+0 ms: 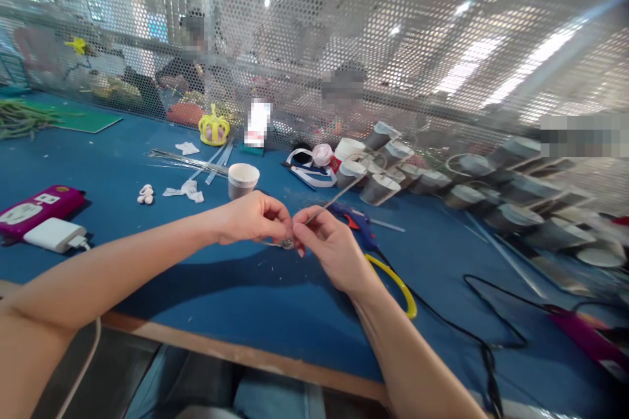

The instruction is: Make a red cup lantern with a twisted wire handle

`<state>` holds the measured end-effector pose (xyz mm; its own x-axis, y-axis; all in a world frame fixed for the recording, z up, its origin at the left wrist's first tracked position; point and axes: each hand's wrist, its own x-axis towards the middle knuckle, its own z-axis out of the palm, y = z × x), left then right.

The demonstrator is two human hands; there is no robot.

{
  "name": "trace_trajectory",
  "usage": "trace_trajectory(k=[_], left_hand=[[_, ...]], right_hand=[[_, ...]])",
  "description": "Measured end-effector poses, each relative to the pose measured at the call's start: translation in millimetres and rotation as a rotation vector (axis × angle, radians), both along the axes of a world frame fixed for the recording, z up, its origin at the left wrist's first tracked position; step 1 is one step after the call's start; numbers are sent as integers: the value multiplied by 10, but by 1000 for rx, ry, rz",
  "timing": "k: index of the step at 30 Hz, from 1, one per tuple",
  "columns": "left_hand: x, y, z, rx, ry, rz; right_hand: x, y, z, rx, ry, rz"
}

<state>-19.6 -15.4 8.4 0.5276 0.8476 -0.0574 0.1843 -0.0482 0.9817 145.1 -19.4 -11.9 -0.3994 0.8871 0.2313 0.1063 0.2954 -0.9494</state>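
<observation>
Forearms (142, 258) rose from the lower corners; at frame centre, the left hand (255, 217) and right hand (327, 242), fingers curled nearly closed, pinched a thin strand (339, 195) slanting toward upper right.

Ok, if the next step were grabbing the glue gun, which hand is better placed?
Probably the right hand: the glue gun lies just beside it, while the left hand would have to reach past it. Both are occupied at the strand, though.
</observation>
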Motion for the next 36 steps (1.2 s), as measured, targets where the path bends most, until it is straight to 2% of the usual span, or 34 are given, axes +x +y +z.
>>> trace_trajectory(k=[4, 11, 17, 21, 27, 30, 36], left_hand=[[-9, -5, 31, 82, 11, -25], [-12, 18, 22, 252, 77, -16], [1, 7, 12, 333, 173, -6], [3, 6, -5, 306, 158, -7], [-4, 20, -11, 77, 4, -61], [-15, 12, 21, 91, 3, -70], [-18, 10, 34, 226, 17, -81]], right_hand=[[5, 11, -14, -45, -5, -26], [5, 6, 6, -12, -79, -104], [-28, 2, -7, -8, -138, -165], [-41, -9, -9, 7, -143, -181], [-22, -25, 8, -95, 40, -30], [-18, -9, -5, -121, 73, -55], [-28, -2, -12, -191, 135, -96]])
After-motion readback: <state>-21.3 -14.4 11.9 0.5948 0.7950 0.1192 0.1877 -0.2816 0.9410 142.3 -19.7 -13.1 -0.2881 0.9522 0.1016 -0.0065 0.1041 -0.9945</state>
